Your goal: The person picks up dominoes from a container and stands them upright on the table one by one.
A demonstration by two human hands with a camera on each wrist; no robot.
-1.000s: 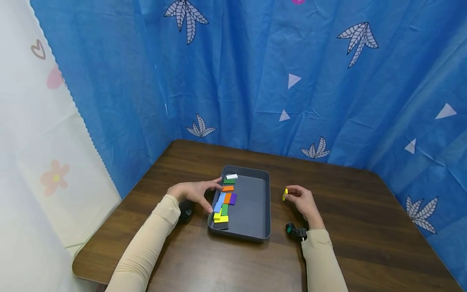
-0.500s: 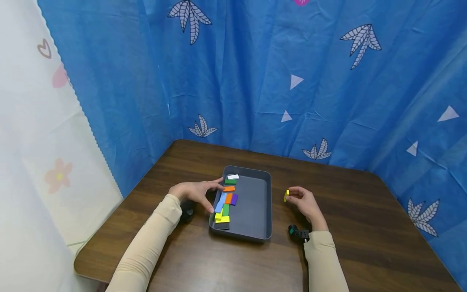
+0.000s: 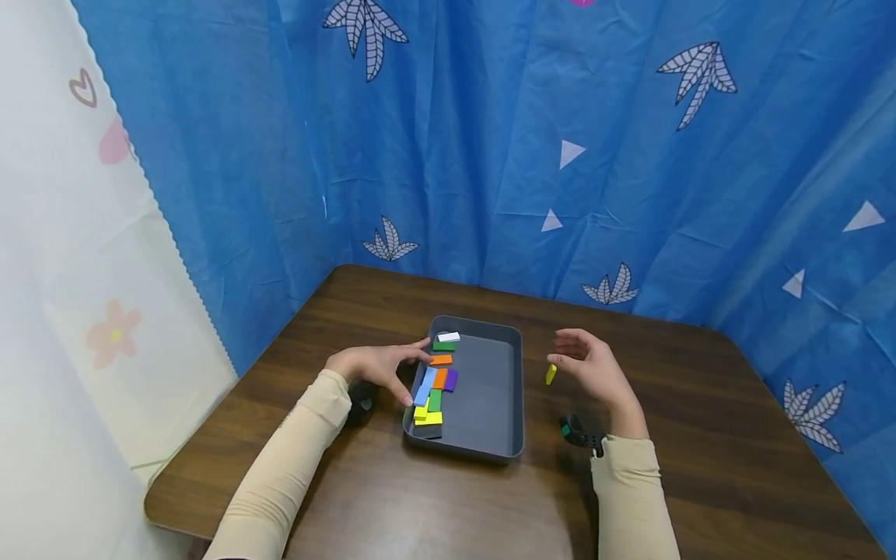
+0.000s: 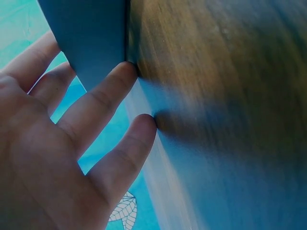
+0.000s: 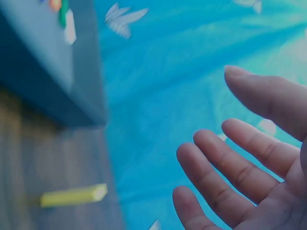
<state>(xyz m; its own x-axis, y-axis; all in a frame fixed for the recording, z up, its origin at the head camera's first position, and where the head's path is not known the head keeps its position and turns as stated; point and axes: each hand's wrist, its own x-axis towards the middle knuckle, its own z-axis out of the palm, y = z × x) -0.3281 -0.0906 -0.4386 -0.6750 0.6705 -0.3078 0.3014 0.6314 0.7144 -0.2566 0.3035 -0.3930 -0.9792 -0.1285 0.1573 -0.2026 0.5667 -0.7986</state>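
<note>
A yellow domino-like block (image 3: 551, 375) stands on end on the table to the right of the grey tray. My right hand (image 3: 595, 372) is just above and right of it; in the right wrist view the fingers are spread, apart from the yellow block (image 5: 74, 195). At the tray's left side is my left hand (image 3: 374, 369), thumb and fingers apart. Its fingertips rest against the outside wall of the tray (image 4: 91, 38) in the left wrist view. Inside the grey tray (image 3: 483, 451), several coloured blocks lie along the left, among them a light blue block (image 3: 424, 387) and a purple block (image 3: 451, 380).
The brown wooden table (image 3: 476, 505) extends around the tray. A blue curtain (image 3: 476, 155) hangs behind it, and a white curtain (image 3: 105, 257) at the left. A black wrist device (image 3: 579, 433) sits at my right wrist.
My right hand has let go of the yellow block, opened its fingers and drawn up and to the right. The block stays upright on the table. My left hand keeps its place.
</note>
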